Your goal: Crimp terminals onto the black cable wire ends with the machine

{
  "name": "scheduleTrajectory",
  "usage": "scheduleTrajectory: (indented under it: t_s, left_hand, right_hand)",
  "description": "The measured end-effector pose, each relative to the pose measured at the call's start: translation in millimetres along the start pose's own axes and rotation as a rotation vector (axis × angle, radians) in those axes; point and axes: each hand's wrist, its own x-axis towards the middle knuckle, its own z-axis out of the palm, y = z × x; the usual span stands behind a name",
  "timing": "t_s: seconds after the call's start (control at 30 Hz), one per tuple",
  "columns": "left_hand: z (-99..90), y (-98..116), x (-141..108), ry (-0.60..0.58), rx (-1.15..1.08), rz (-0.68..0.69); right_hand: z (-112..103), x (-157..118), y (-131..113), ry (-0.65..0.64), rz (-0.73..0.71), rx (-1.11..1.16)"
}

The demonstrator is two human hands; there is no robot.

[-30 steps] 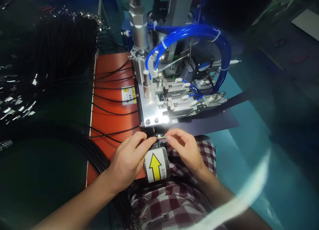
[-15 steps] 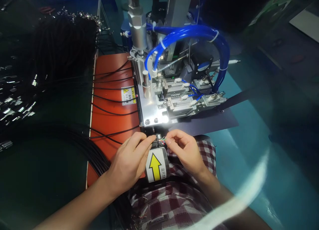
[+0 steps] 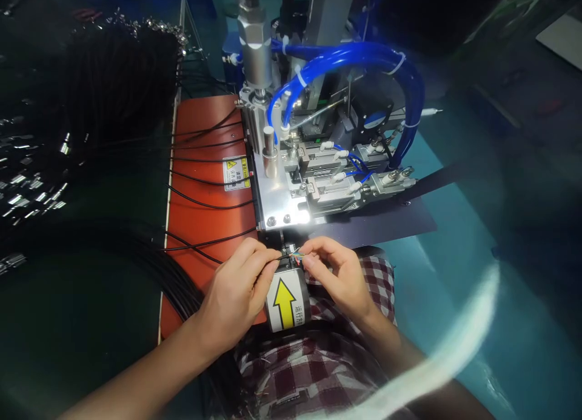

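Note:
Between finger and thumb, my left hand pinches the end of a black cable at the machine's near edge. Thin coloured wires come out of that cable end toward the right. The fingertips of my right hand are closed on these wires. Both hands are just above a small black fixture, in front of a white label with a yellow arrow. My fingers partly hide the wires and the fixture.
Behind the hands stands a metal machine with blue air tubes. Several black cables cross an orange-red plate at left. A dark cable bundle lies beside my left forearm; a larger heap is farther back.
My left fingers have shifted slightly, and more of the black cable end shows between the hands. The whole view has moved a little. Both hands keep their pinch.

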Motion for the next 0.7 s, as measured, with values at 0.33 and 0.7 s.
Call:
scheduleTrajectory:
  t_s: [0.33, 0.7]
  left_hand:
    - [-1.3, 1, 0, -0.005, -0.002, 0.001]
    - [5.6, -4, 8, 0.037, 0.114, 0.012]
  right_hand:
    - [5, 2, 2, 0.031, 0.087, 0.071]
    - [-1, 19, 10, 0.005, 0.156, 0.063]
